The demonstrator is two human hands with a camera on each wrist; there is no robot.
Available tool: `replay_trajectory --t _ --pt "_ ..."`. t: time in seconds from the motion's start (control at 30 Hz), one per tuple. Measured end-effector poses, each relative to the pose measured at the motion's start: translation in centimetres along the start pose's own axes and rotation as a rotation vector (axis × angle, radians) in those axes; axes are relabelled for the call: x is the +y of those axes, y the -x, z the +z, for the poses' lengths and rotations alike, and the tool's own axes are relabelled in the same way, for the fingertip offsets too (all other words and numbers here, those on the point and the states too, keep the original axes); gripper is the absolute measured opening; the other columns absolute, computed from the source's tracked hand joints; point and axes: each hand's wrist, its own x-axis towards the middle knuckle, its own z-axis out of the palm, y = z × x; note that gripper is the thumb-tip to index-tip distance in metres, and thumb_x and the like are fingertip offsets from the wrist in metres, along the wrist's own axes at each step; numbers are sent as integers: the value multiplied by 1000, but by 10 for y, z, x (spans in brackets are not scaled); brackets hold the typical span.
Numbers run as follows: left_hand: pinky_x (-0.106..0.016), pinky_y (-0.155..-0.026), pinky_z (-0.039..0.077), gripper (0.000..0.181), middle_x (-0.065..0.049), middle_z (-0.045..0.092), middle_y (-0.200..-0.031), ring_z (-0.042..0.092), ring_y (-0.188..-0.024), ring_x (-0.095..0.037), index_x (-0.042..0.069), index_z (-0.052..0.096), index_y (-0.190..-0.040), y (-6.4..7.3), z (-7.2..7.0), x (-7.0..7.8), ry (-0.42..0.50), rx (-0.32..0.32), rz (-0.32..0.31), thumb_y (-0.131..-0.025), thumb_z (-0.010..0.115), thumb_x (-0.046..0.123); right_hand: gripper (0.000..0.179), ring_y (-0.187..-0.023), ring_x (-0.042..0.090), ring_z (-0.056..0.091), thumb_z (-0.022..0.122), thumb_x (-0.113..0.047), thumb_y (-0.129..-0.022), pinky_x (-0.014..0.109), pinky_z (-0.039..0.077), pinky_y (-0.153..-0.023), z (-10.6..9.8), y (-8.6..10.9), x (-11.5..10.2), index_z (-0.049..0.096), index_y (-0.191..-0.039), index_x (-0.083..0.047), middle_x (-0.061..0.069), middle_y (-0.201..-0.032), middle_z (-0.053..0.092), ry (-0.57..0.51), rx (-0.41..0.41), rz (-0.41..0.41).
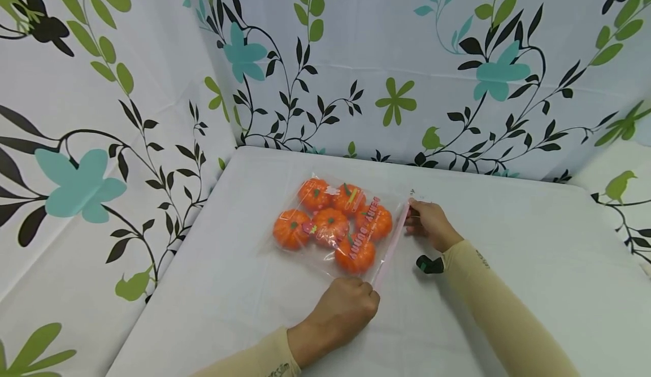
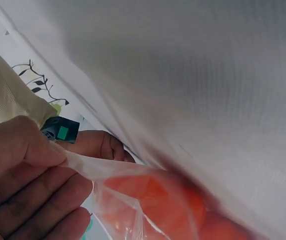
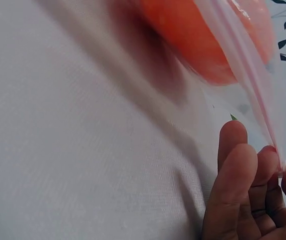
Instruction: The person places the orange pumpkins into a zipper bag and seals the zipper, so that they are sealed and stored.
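Note:
A clear zip bag [image 1: 399,219] with pink lettering and a pink strip along its right edge lies on the white table. Inside it are several small orange pumpkins [image 1: 330,227] with green stems. My left hand [image 1: 338,312] pinches the near end of the strip edge; the left wrist view shows thumb and forefinger on the plastic [image 2: 108,167], other fingers loosely bent. At the far end of that edge, my right hand [image 1: 429,224] pinches the corner. In the right wrist view the pink strip [image 3: 252,75] runs taut down to these fingertips.
The white tabletop [image 1: 213,298] extends on all sides of the bag. A leaf-patterned cloth [image 1: 335,72] hangs behind the table and along its left side. A small black wrist camera [image 1: 429,264] sits at the right cuff.

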Motion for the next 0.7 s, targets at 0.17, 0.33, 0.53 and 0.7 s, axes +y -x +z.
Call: replay_trajectory --t 0.17,0.33,0.53,0.7 --pt "-23 -54 46 16 7 64 -67 58 -60 -7 22 69 -69 -4 0 -1 -50 -79 84 -82 73 13 45 -78 14 62 41 -34 -109 28 58 -72 0 -1 2 52 -130 5 5 -96 62 -16 8 -15" --pt "-23 -54 45 13 7 64 -70 59 -63 -7 22 70 -73 -6 -5 -4 -42 -124 88 -83 74 15 51 -76 12 66 42 -37 -109 26 58 -70 -2 1 8 53 -132 7 4 -92 64 7 23 -45" --pt "-24 -52 45 9 8 66 -73 60 -64 -7 22 72 -76 -8 -10 -9 56 -198 37 -82 79 22 56 -86 14 71 43 -43 -107 26 58 -72 -4 8 9 53 -137 3 7 -101 66 41 22 -36" --pt "-22 -46 40 36 9 63 -66 56 -56 -5 20 72 -71 -14 -16 -16 189 -242 -39 -86 74 53 62 -98 21 72 45 -48 -106 29 59 -78 -8 18 4 54 -139 3 15 -114 66 171 57 -106"
